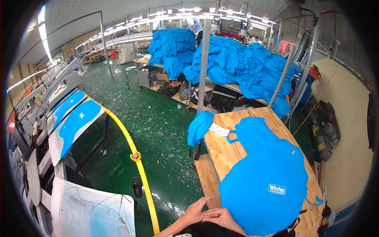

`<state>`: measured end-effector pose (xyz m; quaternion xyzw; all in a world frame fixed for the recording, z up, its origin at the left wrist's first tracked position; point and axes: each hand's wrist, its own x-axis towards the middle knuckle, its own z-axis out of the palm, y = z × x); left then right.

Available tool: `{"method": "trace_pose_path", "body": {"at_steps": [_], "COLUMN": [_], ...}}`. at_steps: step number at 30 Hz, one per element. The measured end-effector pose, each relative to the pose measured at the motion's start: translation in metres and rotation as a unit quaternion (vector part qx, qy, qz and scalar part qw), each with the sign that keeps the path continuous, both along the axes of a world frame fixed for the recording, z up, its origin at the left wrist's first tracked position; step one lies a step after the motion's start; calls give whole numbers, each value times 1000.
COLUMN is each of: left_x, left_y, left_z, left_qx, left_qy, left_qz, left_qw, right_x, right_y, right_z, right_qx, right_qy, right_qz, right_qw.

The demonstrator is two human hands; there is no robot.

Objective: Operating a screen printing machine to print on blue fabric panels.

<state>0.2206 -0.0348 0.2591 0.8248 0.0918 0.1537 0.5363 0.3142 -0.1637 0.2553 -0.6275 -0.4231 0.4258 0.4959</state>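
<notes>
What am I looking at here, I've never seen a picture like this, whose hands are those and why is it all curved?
No robot here: just a person's bare left hand and right hand, held close together at the bottom. I see nothing held in either one. The single picture comes from a wide fisheye camera on that person's head, looking down, so straight edges bend. On the wooden table lies a large blue cloth piece with a white printed label. Big blue cloth piles stand behind.
</notes>
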Motion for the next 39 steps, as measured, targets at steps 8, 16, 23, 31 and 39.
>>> {"method": "trace_pose_path", "body": {"at_steps": [8, 16, 23, 31, 39], "left_x": [-14, -18, -19, -22, -37], "left_y": [7, 9, 7, 15, 16], "left_z": [-11, -10, -10, -7, -8], "left_qx": [-47, -15, -2, 18, 18], "left_qy": [-32, -21, -12, -19, -4], "left_qz": [98, 169, 181, 131, 109], "left_qw": [994, 985, 983, 991, 994], "right_x": [13, 21, 31, 23, 7], "right_y": [27, 42, 42, 39, 36], "right_z": [-11, -11, -4, -1, -5], "right_qx": [28, 29, -8, 46, 54], "right_qy": [86, 94, 186, 147, 163], "right_qz": [67, 113, 94, 34, 5], "right_qw": [994, 989, 978, 987, 985]}}
